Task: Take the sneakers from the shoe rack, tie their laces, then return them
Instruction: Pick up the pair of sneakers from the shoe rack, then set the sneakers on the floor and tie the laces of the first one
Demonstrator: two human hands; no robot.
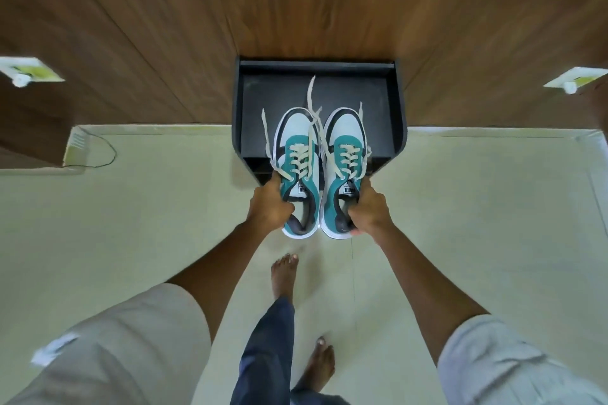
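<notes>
Two teal, white and black sneakers are held side by side in front of a black shoe rack [398, 128], toes pointing toward it. My left hand [268, 205] grips the left sneaker [297, 145] at its collar. My right hand [370, 205] grips the right sneaker [343, 141] the same way. Their cream laces [312, 102] hang loose and untied, trailing over the toes and the rack's top shelf. The heels stick out past the rack's front edge, above the floor.
The rack stands against a wood-panelled wall [296, 0]. Pale floor tiles [477, 207] spread to both sides. My bare feet [284, 276] stand just behind the sneakers. A thin cable [108, 151] lies on the floor at the left, by a wooden unit [29, 128].
</notes>
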